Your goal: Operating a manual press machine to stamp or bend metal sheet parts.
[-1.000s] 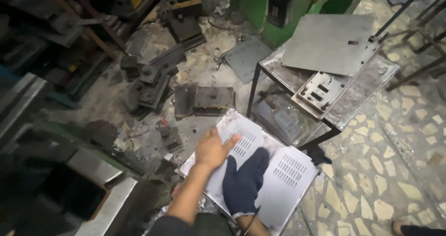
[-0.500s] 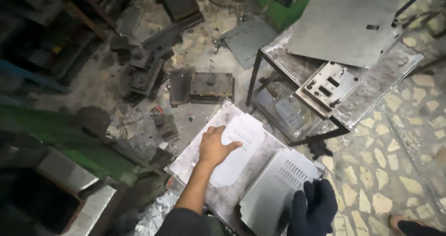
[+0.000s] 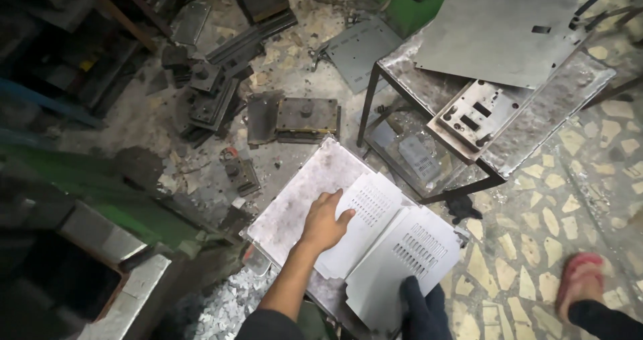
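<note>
My bare left hand (image 3: 324, 223) lies flat, fingers apart, on a pale slotted metal sheet (image 3: 367, 221) that rests on a larger grey metal plate (image 3: 301, 194). My right hand (image 3: 423, 309), in a dark glove, grips the lower edge of a second slotted metal sheet (image 3: 407, 265), which lies beside and partly over the first. Both sheets have rows of punched slots.
A metal-framed table (image 3: 529, 136) with a large grey sheet (image 3: 502, 28) and a punched die plate (image 3: 474, 117) stands at the right. Heavy steel die blocks (image 3: 298, 119) litter the floor at the back left. A person's red-slippered foot (image 3: 581, 280) is at the lower right.
The gloved right hand went from lying on the sheets to pulling one slotted sheet off to the right, and now holds it down beside the other. The left hand stayed pressed on the first sheet.
</note>
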